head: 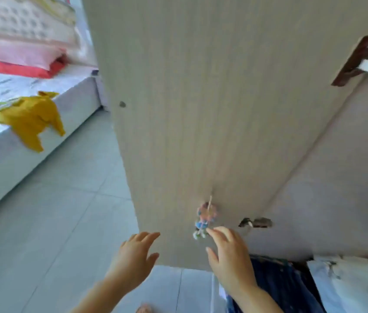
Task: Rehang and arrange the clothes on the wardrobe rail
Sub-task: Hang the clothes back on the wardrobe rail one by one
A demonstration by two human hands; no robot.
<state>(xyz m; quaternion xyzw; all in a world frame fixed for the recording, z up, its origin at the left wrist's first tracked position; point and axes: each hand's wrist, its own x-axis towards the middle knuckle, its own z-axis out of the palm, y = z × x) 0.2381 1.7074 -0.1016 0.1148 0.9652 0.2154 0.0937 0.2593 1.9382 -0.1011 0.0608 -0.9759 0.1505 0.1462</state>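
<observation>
Two empty hands, fingers spread, reach from the bottom of the frame toward the wardrobe door (201,109). Dark blue clothes (287,285) show at lower right, just beside the right hand (228,256); the yellow garment (29,118) lies on the bed (20,172) at middle left, well apart, nearer the left hand (136,256)

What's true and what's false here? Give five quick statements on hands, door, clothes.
1. The left hand and the right hand hold nothing. True.
2. The yellow garment hangs on a rail. False: it lies on the bed, draped over its edge.
3. A small figure charm hangs on the wardrobe door. True.
4. The right hand grips the charm. False: its fingers are straight, merely near it.
5. A dark blue garment shows at lower right. True.
</observation>
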